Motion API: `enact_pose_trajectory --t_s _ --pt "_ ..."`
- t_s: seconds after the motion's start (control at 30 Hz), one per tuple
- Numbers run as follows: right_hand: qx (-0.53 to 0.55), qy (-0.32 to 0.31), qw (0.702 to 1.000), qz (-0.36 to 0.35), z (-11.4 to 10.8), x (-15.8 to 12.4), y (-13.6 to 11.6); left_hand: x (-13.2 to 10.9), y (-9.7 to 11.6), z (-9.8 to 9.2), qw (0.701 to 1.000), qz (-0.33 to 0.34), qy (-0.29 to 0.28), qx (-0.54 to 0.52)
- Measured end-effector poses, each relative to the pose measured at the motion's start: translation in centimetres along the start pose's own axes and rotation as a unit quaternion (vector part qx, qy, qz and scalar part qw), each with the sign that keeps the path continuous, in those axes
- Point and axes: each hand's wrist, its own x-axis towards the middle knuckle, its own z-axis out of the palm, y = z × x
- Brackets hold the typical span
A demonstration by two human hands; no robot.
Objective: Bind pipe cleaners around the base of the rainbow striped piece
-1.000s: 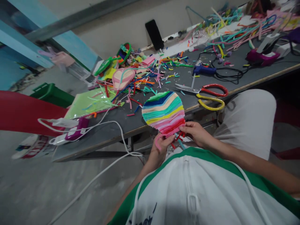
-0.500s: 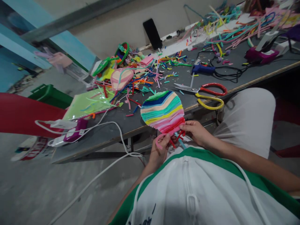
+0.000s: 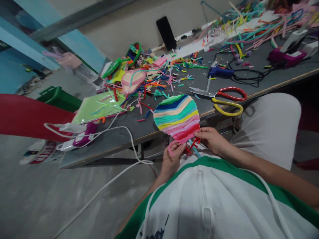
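Observation:
A rounded piece with rainbow stripes [image 3: 177, 114] is held over the table's front edge, its narrow red and pink end toward me. My left hand [image 3: 172, 156] pinches a curled pink strip [image 3: 171, 147] at that lower end. The fingers of my right hand [image 3: 210, 138] are closed on the red right corner of the striped piece. Red and light blue scraps [image 3: 193, 146] lie below, between my hands. Scissors with one red and one yellow handle [image 3: 224, 98] rest open at the table edge.
The dark table [image 3: 119, 136] bears many coloured cuttings, a pink heart-like piece [image 3: 133, 81], a blue glue gun [image 3: 220, 72] and a green sheet [image 3: 99, 108]. A black phone [image 3: 166, 33] leans on the wall. White cables [image 3: 112, 181] hang off the left side.
The view has shifted slightly, so the scene sits a little further right. The pink strip's free end has curled in closer to my left hand. Both hands keep their hold.

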Motion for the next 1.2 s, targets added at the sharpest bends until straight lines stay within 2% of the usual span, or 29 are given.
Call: enact_pose_trajectory --t_s 0.3,0.5,0.87,0.93,1.1,1.2 --pt "0.011 0.001 1.0 -0.003 -0.2 0.1 0.1 -0.1 0.2 0.3 0.998 -0.034 0.007 -0.051" --pt "0.002 -0.001 1.0 -0.007 0.0 0.1 -0.1 -0.2 0.1 0.3 0.999 -0.019 0.036 -0.03" --pt "-0.004 0.002 1.0 0.0 -0.1 0.3 0.4 0.1 0.3 1.9 0.993 -0.007 0.113 -0.034" --pt "-0.001 -0.001 1.0 -0.002 -0.1 0.3 0.4 0.0 0.4 1.9 0.994 -0.008 0.1 -0.032" --pt "-0.001 0.004 1.0 -0.011 -0.2 0.1 0.1 -0.6 0.6 0.9 0.998 -0.041 0.008 -0.047" --pt "-0.001 0.005 1.0 -0.006 -0.2 0.1 0.0 -0.7 0.7 0.5 0.998 -0.051 -0.012 -0.035"
